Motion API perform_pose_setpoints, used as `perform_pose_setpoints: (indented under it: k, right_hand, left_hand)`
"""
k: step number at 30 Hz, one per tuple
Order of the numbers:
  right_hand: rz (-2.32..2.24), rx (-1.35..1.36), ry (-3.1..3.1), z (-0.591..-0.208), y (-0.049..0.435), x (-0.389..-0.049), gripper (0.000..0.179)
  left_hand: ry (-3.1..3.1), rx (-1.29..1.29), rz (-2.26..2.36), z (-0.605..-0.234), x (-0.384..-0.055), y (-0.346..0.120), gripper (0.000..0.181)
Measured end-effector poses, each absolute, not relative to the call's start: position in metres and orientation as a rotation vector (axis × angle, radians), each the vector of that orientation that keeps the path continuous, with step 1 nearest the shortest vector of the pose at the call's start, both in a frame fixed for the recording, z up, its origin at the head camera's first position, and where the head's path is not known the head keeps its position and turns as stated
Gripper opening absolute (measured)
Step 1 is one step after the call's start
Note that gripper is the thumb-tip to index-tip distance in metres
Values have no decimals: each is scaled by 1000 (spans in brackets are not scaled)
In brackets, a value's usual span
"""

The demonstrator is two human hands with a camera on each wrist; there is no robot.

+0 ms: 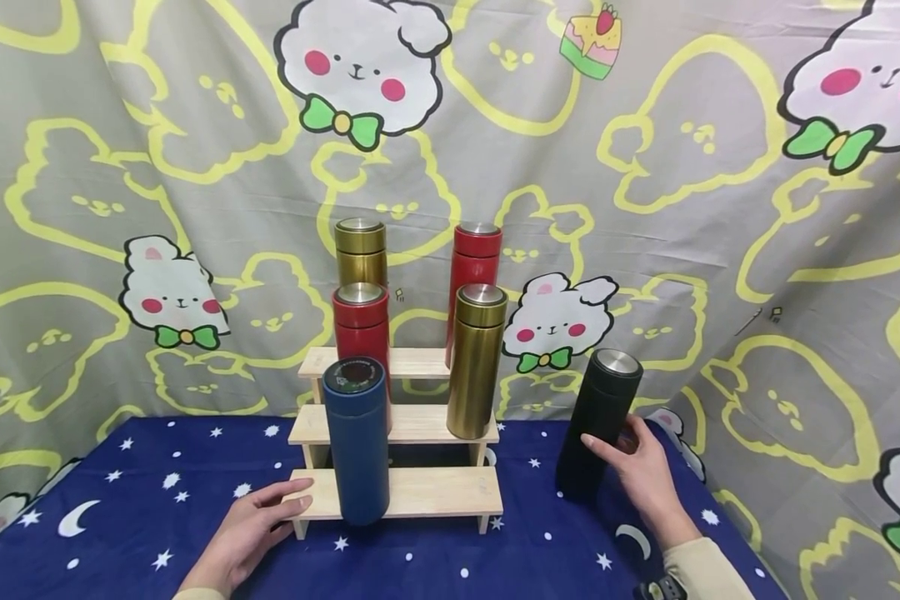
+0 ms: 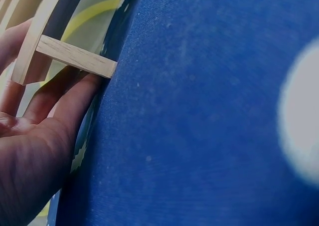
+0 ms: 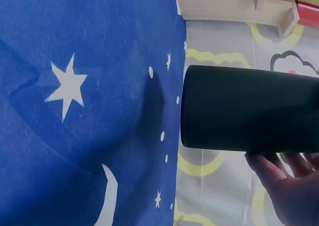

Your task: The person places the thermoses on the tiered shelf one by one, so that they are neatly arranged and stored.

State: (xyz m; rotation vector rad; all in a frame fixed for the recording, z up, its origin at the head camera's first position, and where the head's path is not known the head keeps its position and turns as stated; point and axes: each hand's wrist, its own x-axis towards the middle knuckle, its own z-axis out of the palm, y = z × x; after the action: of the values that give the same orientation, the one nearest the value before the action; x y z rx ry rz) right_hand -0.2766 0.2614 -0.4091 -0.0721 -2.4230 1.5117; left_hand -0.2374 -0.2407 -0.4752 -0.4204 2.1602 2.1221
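My right hand [image 1: 645, 475] grips a black thermos flask [image 1: 600, 425] with a silver-topped lid, to the right of a three-step wooden stand [image 1: 442, 492]. The flask leans slightly; in the right wrist view its base [image 3: 219, 109] is held off the cloth, with a shadow beneath. My left hand [image 1: 251, 533] holds the left end of the lowest step, and in the left wrist view its fingers [image 2: 75, 101] reach under the board beside a leg. A blue flask [image 1: 357, 450] stands on that lowest step, left of its middle.
On the middle step are a red flask [image 1: 362, 333] at left and a gold flask [image 1: 477, 367] at right. Behind them, the top step bears another gold flask [image 1: 360, 250] and red flask [image 1: 474, 258]. Blue starry cloth [image 1: 405, 575] covers the table; a patterned curtain [image 1: 645, 250] hangs behind.
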Motion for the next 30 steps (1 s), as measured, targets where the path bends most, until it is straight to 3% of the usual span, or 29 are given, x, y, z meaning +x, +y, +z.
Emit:
perform_pose_setpoints:
  k: [30]
  right_hand:
    - [1562, 2, -2424, -400, 241, -270, 73]
  left_hand:
    - [2166, -425, 2113, -475, -236, -241, 46]
